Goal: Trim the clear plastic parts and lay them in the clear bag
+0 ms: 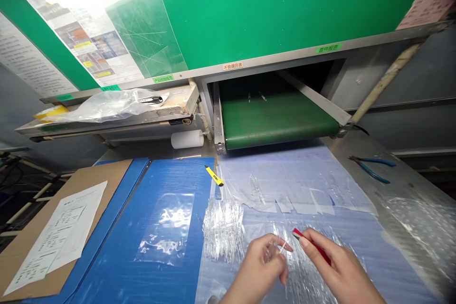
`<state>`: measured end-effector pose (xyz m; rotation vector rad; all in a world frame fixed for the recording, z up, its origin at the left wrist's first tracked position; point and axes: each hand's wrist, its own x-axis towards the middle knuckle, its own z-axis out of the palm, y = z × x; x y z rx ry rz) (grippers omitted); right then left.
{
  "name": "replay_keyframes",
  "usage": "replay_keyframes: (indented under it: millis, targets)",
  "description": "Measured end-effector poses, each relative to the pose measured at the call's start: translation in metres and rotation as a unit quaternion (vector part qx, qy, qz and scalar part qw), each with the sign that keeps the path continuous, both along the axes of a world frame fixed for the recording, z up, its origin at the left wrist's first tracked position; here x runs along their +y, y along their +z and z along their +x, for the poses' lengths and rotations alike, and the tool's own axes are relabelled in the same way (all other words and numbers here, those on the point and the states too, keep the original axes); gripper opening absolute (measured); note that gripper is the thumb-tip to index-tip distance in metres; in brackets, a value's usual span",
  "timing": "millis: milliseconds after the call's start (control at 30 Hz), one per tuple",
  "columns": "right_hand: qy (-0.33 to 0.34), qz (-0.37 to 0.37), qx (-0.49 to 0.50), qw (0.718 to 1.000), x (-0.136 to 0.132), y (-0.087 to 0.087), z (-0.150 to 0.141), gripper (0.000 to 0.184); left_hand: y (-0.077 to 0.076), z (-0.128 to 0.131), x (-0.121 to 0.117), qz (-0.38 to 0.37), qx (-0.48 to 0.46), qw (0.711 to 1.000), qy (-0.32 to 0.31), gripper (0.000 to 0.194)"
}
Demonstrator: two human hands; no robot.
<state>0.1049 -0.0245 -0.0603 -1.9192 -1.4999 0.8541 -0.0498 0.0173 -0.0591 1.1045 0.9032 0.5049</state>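
My left hand (262,266) has its thumb and fingers closed on a small clear plastic part (283,248); most of the piece is hidden by the fingers. Just to the right, my right hand (337,266) grips a slim red-handled tool (320,251). Its dark tip points toward the left hand, with a small gap between them. Below both hands spreads a loose pile of clear plastic parts (302,278). A denser, roughly lined-up heap of similar parts (223,230) lies left of the left hand.
Ahead is a green conveyor belt (274,118) carrying a few clear parts. A yellow utility knife (214,175) and clear bag (167,228) lie on the left. Blue-handled pliers (372,168) and bubble wrap (423,232) are at right. A paper sheet (60,237) rests on cardboard.
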Motion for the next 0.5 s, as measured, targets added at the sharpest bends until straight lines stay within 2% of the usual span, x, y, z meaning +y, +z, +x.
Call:
replay_keyframes:
  millis: [100,200,300,433,500]
  targets:
    - [0.008,0.016,-0.026,1.000,0.004,0.002,-0.005,0.037,-0.001,-0.001,-0.003,0.122,0.086,0.989,-0.006,0.017]
    - [0.037,-0.041,-0.065,0.996,0.007,-0.006,0.002,0.034,-0.005,-0.003,-0.007,0.225,0.141,0.964,-0.025,0.022]
    - [0.014,-0.099,-0.117,0.988,0.005,-0.010,0.010,0.033,-0.013,-0.005,-0.009,0.265,0.186,0.945,-0.041,0.027]
    - [0.073,-0.053,-0.098,0.991,0.003,-0.007,0.006,0.036,-0.023,-0.004,-0.009,0.305,0.195,0.929,-0.074,0.036]
    - [0.060,-0.078,-0.138,0.986,0.003,-0.006,0.002,0.033,-0.026,-0.004,-0.010,0.305,0.190,0.930,-0.080,0.040]
